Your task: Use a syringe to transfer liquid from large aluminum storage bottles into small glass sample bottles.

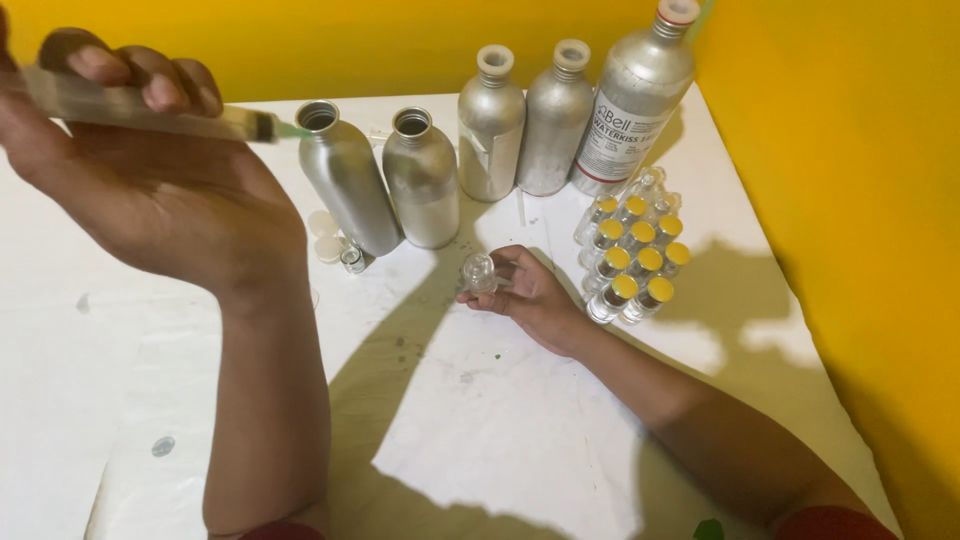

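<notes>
My left hand (140, 170) is raised close to the camera and grips a clear plastic syringe (150, 115) held level, its tip pointing right toward the open mouth of a silver metal bottle (345, 175). My right hand (530, 295) rests on the white table (500, 430) and holds a small clear glass vial (480, 272) upright between its fingers, the vial's mouth uncapped.
Several silver aluminium bottles stand along the back, two open (422, 180) and three with white caps (635, 95). A cluster of small vials with yellow caps (635, 255) sits at the right. Loose white caps (325, 235) lie by the open bottles. Yellow walls enclose the table.
</notes>
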